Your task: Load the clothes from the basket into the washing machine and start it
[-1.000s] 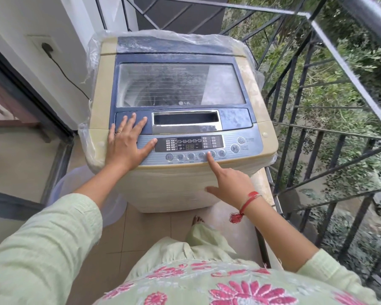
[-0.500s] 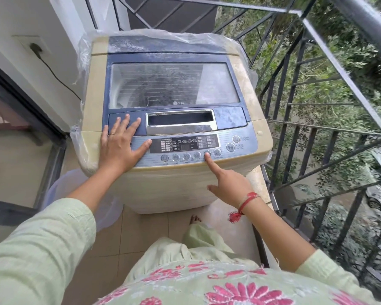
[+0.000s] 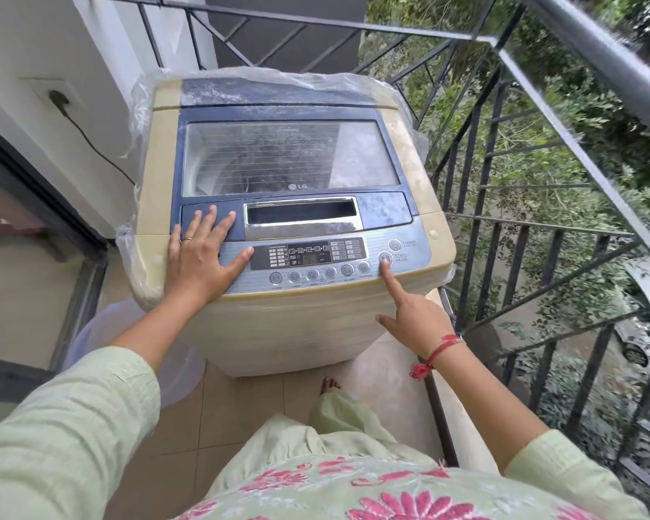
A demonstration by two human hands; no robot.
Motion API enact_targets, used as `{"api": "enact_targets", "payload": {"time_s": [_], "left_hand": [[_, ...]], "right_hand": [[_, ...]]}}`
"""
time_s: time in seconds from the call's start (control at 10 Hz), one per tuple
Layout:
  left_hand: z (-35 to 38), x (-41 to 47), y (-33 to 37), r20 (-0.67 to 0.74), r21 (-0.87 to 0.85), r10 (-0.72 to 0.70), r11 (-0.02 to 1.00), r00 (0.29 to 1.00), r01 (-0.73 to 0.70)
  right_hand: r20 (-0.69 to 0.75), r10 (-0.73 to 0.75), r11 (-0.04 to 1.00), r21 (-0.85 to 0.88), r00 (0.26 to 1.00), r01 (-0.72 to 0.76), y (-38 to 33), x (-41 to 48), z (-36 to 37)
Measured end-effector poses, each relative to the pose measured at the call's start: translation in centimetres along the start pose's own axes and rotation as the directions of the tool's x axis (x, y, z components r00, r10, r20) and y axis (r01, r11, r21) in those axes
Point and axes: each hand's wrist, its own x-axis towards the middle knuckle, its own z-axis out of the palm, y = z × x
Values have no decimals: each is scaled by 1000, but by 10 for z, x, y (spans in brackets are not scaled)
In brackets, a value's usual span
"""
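Far left, a black plug (image 3: pixel 55 99) sits in a wall socket, with its cord trailing down toward the machine. Low beside the machine's left corner there's a pale, see-through round plastic thing (image 3: pixel 102 332); it might be a tub or the basket, but it's hard to say since most of it is hidden behind the arm. The person's left hand (image 3: pixel 199 253) lies flat with fingers spread on the front left of the machine's top, a ring on one finger, gripping nothing. The washing machine (image 3: pixel 289 332) is a beige top-loader standing on the tiled balcony floor, between the wall and the railing (image 3: pixel 578 204), with clear plastic film bunched around its sides. Its blue-framed lid (image 3: pixel 289 159) is down, dusty, with a smoky window and an LG logo. Below it runs the silver-blue control panel (image 3: pixel 308 257), with a dark display and a row of round buttons. The right hand (image 3: pixel 417 317) has its index finger straight out with the tip on the start/pause button (image 3: pixel 385 258), other fingers tucked in, and a red thread (image 3: pixel 439 349) at the wrist. The two hands are well apart.
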Motion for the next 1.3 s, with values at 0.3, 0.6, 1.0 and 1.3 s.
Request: {"api": "enact_targets", "payload": {"time_s": [0.3,0.6,1.0,1.3], "left_hand": [[1,0,1,-4,-10,-6,1000,1000,6],[-1,-1,0,6,-1,-2,1000,1000,2],[-5,-4,5,64,37,-6,999,998,3],[-17,0,2,218,-8,-21,1000,976,23]], "right_hand": [[-9,14,1000,23,1000,-14,1,9,-7],[-643,-331,868,80,691,490,4,-4,-10],[-567,-573,752,-78,592,654,-35,-33,25],[-652,-580,717,-123,489,686,-79,9,-49]]}}
